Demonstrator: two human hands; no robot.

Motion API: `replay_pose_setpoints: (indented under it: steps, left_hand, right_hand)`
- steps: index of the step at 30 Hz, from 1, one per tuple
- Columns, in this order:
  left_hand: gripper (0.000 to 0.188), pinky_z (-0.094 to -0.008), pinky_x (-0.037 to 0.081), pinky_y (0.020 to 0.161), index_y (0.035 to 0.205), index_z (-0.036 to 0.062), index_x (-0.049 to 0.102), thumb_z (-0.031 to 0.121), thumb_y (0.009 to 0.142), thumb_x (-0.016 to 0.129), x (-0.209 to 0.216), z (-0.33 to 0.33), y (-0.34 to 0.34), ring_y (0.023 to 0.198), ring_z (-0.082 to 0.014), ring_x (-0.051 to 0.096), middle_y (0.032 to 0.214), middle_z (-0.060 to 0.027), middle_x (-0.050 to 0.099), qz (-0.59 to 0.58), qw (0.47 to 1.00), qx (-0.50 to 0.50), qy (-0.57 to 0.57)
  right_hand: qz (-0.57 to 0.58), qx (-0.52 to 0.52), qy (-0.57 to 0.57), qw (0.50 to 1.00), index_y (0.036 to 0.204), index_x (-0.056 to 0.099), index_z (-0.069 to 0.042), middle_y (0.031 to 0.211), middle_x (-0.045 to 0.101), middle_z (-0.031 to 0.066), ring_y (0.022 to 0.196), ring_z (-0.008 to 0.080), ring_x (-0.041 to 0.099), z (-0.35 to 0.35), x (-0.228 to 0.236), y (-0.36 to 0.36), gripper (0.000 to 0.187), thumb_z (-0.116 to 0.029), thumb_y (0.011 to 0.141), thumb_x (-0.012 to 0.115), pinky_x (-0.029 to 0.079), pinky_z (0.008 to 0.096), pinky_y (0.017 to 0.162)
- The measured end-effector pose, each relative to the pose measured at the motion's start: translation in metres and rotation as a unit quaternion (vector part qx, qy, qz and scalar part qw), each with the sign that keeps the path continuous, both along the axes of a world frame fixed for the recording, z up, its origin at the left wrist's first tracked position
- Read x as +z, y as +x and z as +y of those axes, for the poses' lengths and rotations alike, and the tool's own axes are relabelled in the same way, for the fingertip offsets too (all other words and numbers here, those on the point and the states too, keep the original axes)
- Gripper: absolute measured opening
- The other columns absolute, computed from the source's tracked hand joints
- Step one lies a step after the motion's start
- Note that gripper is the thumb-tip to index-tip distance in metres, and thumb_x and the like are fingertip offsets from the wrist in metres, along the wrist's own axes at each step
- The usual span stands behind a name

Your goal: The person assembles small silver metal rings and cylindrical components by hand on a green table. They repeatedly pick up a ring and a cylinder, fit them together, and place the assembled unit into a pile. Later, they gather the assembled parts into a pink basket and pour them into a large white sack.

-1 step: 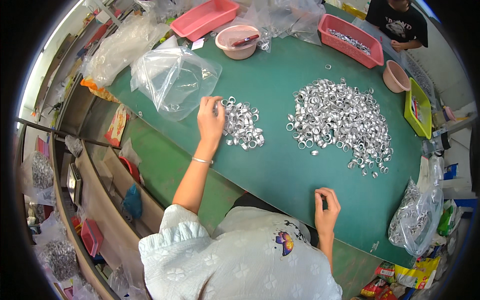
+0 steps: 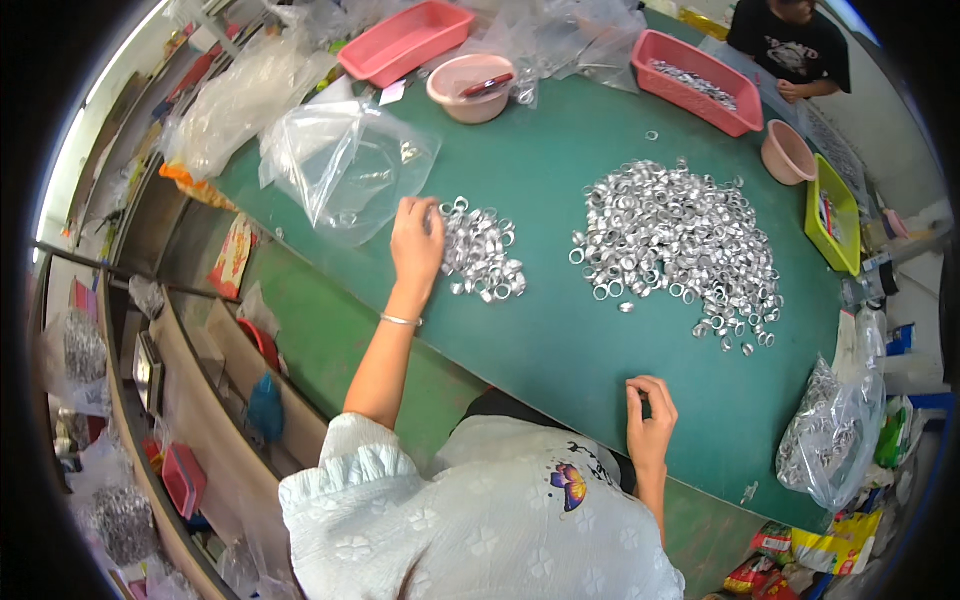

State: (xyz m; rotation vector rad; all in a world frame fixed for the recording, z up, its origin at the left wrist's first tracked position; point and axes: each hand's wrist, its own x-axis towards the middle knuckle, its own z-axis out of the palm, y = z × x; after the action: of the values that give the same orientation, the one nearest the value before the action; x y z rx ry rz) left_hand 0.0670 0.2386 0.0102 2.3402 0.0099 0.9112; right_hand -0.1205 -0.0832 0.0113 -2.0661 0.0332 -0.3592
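Note:
My left hand (image 2: 417, 240) rests at the left edge of a small heap of silver metal rings (image 2: 484, 250). Its fingers are curled together by the nearest rings; whatever they hold is hidden. Close to the table's front edge, my right hand (image 2: 651, 412) is held with thumb and fingertips drawn together in a pinch. Anything between those tips is too small to make out. A much larger heap of the same rings (image 2: 680, 240) spreads over the green table (image 2: 540, 350), beyond my right hand. One loose ring (image 2: 652, 135) lies apart behind it.
Clear plastic bags (image 2: 345, 165) lie at the left. Along the back are a pink tray (image 2: 405, 45), a bowl (image 2: 470, 105) with a red-handled tool and a pink basket (image 2: 700, 85) of metal pieces. A bag of metal parts (image 2: 825, 440) sits right. Another person (image 2: 790, 45) is across.

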Motion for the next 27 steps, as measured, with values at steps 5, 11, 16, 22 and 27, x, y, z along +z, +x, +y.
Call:
replay_pose_setpoints:
  steps: [5,11,16,22,27]
  left_hand:
    - [0.013,-0.0376,0.042,0.075,0.084,-0.0017,0.060,0.009,0.084,0.053,-0.017,0.014,0.013,0.083,-0.0306,0.052,0.088,-0.0131,0.056,0.011,0.997,-0.025,0.066]
    - [0.020,-0.0377,0.037,0.084,0.089,0.0019,0.063,0.017,0.089,0.049,-0.032,0.019,0.016,0.092,-0.0267,0.055,0.092,-0.0097,0.062,0.050,0.996,-0.065,0.032]
    - [0.016,-0.0373,0.038,0.087,0.093,0.0011,0.062,0.011,0.087,0.051,-0.006,0.014,0.002,0.095,-0.0284,0.055,0.099,-0.0127,0.061,-0.002,0.997,-0.077,-0.020]
    - [0.029,-0.0416,0.029,0.100,0.110,-0.0011,0.054,0.019,0.091,0.045,-0.018,0.014,-0.012,0.114,-0.0334,0.044,0.120,-0.0178,0.049,0.014,0.997,0.076,-0.009]
    - [0.035,-0.0432,0.024,0.104,0.112,-0.0015,0.053,0.025,0.093,0.041,-0.030,0.031,-0.016,0.117,-0.0356,0.041,0.123,-0.0196,0.047,0.087,0.994,0.040,-0.048]
  right_hand:
    - [-0.007,0.013,-0.015,1.000,0.082,0.059,0.003,0.083,0.059,0.0141,0.077,0.0275,0.057,-0.006,-0.004,0.003,0.005,0.002,0.078,0.058,0.045,0.0327,0.069]
    - [0.021,-0.016,0.022,0.999,0.082,0.059,0.001,0.082,0.060,0.0115,0.072,0.0234,0.056,-0.035,0.002,0.015,0.004,0.001,0.077,0.060,0.044,0.0307,0.063]
    - [-0.087,0.008,-0.131,0.988,0.093,0.060,-0.003,0.097,0.056,0.0116,0.095,0.0293,0.049,-0.068,0.003,0.064,0.025,-0.009,0.070,0.069,0.040,0.0368,0.083]
    - [-0.127,0.046,-0.286,0.949,0.121,0.052,-0.014,0.135,0.032,0.0187,0.127,0.0421,0.023,-0.053,0.018,0.155,0.060,-0.039,0.070,0.071,0.021,0.0516,0.103]
    - [-0.064,-0.023,-0.382,0.922,0.124,0.052,-0.016,0.139,0.027,0.0199,0.129,0.0415,0.020,-0.038,0.009,0.199,0.064,-0.055,0.074,0.059,0.014,0.0564,0.104]
